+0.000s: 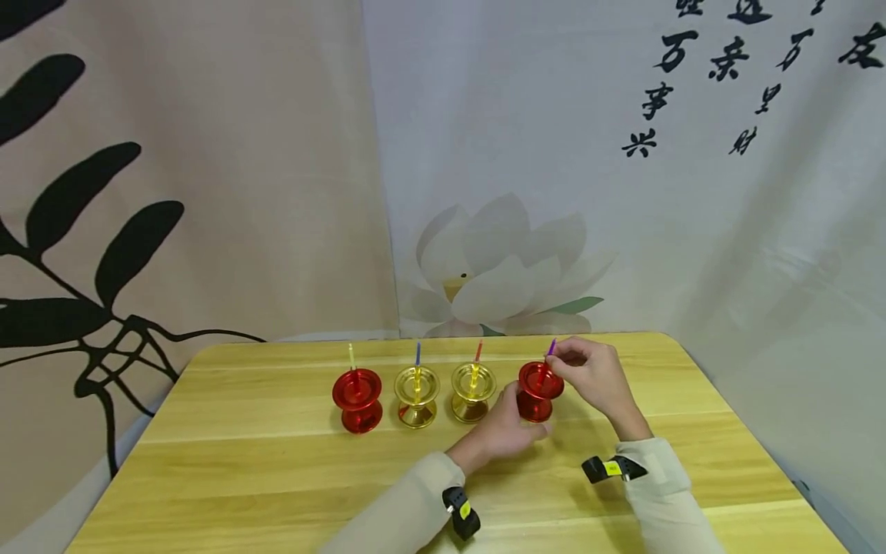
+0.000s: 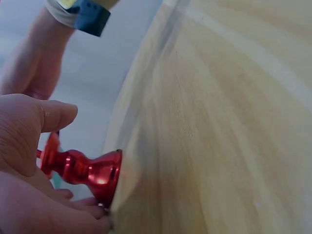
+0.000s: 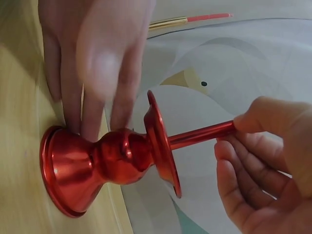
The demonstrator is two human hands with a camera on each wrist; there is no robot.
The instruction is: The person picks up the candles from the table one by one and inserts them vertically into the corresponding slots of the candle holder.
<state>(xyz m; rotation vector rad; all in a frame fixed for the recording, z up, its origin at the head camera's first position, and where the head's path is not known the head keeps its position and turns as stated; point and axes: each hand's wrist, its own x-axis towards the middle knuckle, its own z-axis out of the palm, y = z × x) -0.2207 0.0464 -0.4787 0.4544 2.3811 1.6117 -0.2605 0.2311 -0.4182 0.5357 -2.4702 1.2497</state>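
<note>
A shiny red candle holder [image 1: 535, 400] stands upright at the right end of a row, with a purple candle [image 1: 551, 348] in its thin red tube [image 3: 202, 135]. My right hand [image 1: 591, 375] pinches at the tube's upper end, where the candle comes out; in the right wrist view the fingers hide the candle. Around the same holder's near left side lies my left hand [image 1: 501, 427]. Its fingers [image 3: 90, 114] extend straight down beside the base and waist, while the thumb [image 2: 59, 115] stands away from the holder.
To the left stand a gold holder [image 1: 471, 408] with a red candle [image 1: 478, 352], another gold holder [image 1: 417, 412] with a blue candle [image 1: 418, 354], and a red holder [image 1: 360, 415] with a pale yellow candle [image 1: 351, 356]. A printed curtain [image 1: 277, 169] hangs behind the wooden table [image 1: 242, 462].
</note>
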